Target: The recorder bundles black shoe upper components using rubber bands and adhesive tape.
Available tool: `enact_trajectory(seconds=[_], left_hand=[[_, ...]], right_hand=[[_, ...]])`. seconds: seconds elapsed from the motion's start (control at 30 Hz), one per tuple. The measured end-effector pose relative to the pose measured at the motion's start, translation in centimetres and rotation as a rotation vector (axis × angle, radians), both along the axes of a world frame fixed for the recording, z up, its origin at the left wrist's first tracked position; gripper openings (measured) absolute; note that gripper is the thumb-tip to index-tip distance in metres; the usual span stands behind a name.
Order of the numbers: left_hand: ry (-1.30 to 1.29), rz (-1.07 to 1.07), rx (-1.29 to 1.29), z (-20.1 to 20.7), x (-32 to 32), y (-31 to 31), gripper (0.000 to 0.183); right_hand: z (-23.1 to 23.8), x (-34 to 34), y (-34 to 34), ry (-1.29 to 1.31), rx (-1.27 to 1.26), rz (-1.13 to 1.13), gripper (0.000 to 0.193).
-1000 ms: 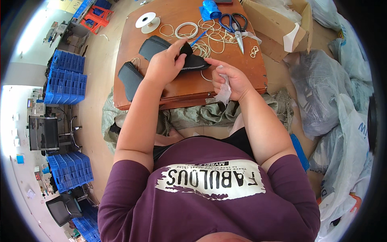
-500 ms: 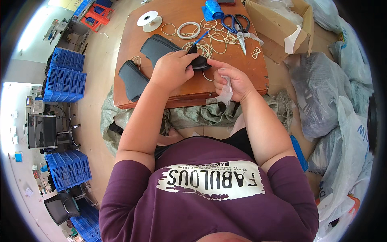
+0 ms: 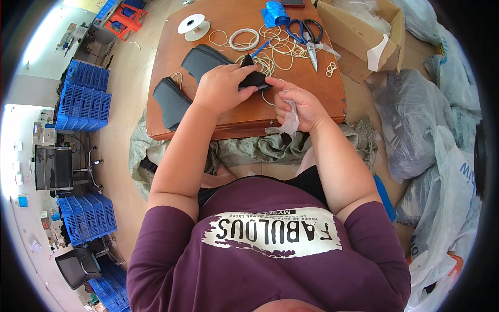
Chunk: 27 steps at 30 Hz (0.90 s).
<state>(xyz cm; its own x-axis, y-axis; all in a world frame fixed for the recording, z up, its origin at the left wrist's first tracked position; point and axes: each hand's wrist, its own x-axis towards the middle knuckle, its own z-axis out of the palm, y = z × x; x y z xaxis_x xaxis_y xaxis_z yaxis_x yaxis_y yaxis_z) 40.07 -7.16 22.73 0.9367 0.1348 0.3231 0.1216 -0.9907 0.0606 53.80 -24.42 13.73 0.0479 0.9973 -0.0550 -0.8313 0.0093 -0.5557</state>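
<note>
My left hand [image 3: 221, 88] pinches a small black fabric piece [image 3: 254, 80], folded so that one pointed corner stands up. Fingers and thumb cover part of it. From the right, the index fingertip of my right hand [image 3: 301, 106] touches the piece's edge. Curled in that hand's other fingers is a crumpled, translucent white scrap [image 3: 291, 120], which hangs below them. Beside my left hand lie two stacks of dark grey fabric pieces, a farther stack [image 3: 200, 61] and a nearer stack [image 3: 170, 104]. Beyond the black piece, a loose coil of cream cord [image 3: 266, 63] rests on the table.
The brown wooden table [image 3: 306, 86] holds scissors [image 3: 311, 46], a white spool [image 3: 193, 27], a white ring [image 3: 244, 38] and a blue plastic roll [image 3: 275, 14]. A cardboard box [image 3: 353, 23] and bulging plastic bags [image 3: 408, 119] stand right. Blue crates [image 3: 83, 106] are left.
My left thumb has stretched out along the black fabric piece, and the piece has tilted slightly. My right hand has shifted a little left, keeping the white scrap.
</note>
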Motion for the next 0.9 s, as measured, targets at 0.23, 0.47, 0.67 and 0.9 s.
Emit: enact_trajectory(seconds=[0.23,0.47,0.67,0.9], left_hand=[[0.008,0.018,-0.055,-0.3,0.1,0.4,0.044],[-0.207,0.129,-0.317,-1.2,-0.6,1.2,0.072],[-1.069,0.317,-1.096,2.7,-3.5,7.6,0.038],[-1.437,0.372,-0.912,8.1,-13.5,17.4,0.027]], right_hand=[[0.6,-0.5,0.1,-0.018,-0.023,-0.031,0.057],[0.3,-0.1,0.0,0.048,-0.011,-0.053,0.054],[-0.4,0.1,0.4,0.098,0.029,-0.011,0.049],[-0.4,0.1,0.2,0.111,0.014,-0.028,0.047]])
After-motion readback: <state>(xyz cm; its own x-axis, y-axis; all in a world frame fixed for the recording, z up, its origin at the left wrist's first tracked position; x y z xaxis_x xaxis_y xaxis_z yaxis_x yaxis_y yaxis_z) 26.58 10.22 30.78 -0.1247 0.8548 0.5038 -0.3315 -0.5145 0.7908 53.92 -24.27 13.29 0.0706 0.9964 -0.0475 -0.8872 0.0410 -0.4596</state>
